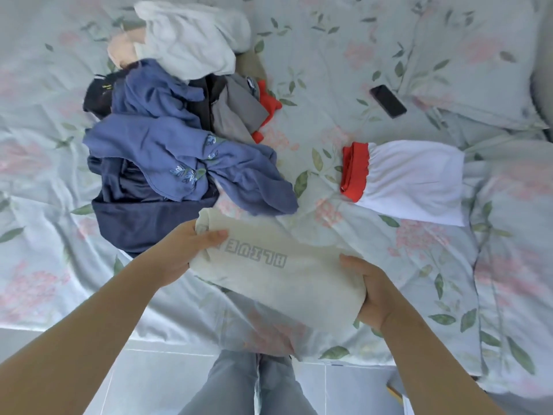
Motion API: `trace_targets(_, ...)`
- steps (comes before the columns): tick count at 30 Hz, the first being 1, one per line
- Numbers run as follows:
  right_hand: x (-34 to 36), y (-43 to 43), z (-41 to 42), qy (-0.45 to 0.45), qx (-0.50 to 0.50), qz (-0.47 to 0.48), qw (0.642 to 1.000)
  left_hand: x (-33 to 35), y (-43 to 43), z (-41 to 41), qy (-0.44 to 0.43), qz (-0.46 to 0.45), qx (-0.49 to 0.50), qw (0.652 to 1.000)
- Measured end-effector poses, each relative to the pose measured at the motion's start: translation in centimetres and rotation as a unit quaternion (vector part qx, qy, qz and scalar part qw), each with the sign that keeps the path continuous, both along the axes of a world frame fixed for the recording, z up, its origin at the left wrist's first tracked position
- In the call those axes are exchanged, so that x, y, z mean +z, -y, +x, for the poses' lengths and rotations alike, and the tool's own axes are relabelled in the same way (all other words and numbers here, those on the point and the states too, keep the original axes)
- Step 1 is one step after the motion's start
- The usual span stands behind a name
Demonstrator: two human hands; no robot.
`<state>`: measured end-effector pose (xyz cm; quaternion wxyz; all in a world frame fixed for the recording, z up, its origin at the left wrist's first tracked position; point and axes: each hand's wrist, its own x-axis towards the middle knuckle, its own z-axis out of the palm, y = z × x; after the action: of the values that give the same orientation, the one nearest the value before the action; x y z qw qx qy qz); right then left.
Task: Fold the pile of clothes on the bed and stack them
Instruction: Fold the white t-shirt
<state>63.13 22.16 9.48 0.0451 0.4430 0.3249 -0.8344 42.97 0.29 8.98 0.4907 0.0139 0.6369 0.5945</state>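
A folded cream garment [278, 265] with grey block lettering is held just above the near edge of the bed. My left hand [182, 250] grips its left end, thumb on top. My right hand [374, 289] grips its right end, fingers underneath. Beyond it lies the unfolded pile [167, 127]: blue embroidered clothes, a navy piece, grey, black, red and white items. A folded white garment with a red band [410, 181] lies flat to the right of the pile.
A black phone [387, 100] lies on the floral sheet [419, 265] at the back right. Pillows [478, 55] sit at the far right. The bed's near edge meets a tiled floor [149, 384], where my legs stand.
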Motion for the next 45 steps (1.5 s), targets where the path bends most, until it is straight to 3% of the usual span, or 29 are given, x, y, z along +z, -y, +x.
trace_targets(4, 1.5, 0.1, 0.7, -0.004, 0.017, 0.039, 0.999, 1.2, 0.9, 0.3, -0.007, 0.035, -0.004, 0.999)
trace_targets(9, 1.8, 0.3, 0.8, 0.003, -0.024, 0.053, 0.998, 0.6, -0.1, 0.5, 0.076, 0.0, 0.07, 0.995)
trace_targets(12, 1.6, -0.5, -0.1, 0.015, -0.053, 0.056, 0.997, 0.2, -1.7, 0.0, 0.029, -0.039, 0.096, 0.994)
trace_targets(15, 1.8, -1.8, -1.6, 0.022, -0.064, 0.128, 0.989, 1.1, -3.0, -1.0, -0.012, -0.008, 0.107, 0.994)
trace_targets(20, 2.2, -3.3, -1.4, -0.039, -0.048, 0.209, 0.976, 1.8, -1.6, -0.4, -0.051, 0.053, 0.123, 0.99)
trace_targets(23, -0.2, -2.2, 0.6, -0.012, -0.007, 0.236, 0.972, -0.8, 0.7, 1.4, -0.063, -0.025, 0.091, 0.993)
trace_targets(26, -5.5, 0.0, 3.2, 0.095, 0.058, 0.186, 0.976, -5.9, 2.9, 3.7, -0.045, -0.162, 0.047, 0.985)
trace_targets(30, -12.9, 2.8, 6.4, 0.265, 0.189, 0.095, 0.941, -11.8, 5.1, 6.8, 0.082, -0.323, -0.041, 0.942)
trace_targets(32, -15.0, 3.5, 6.6, 0.295, 0.176, 0.102, 0.933, -13.8, 4.9, 7.4, 0.094, -0.35, -0.04, 0.931)
trace_targets(38, -17.5, 3.1, 4.1, 0.285, 0.037, 0.18, 0.941, -18.0, 1.4, 6.1, -0.074, -0.35, 0.018, 0.934)
trace_targets(45, -17.1, 0.8, 1.7, 0.223, 0.014, 0.372, 0.901, -18.1, 0.2, 4.8, -0.195, -0.386, 0.092, 0.897)
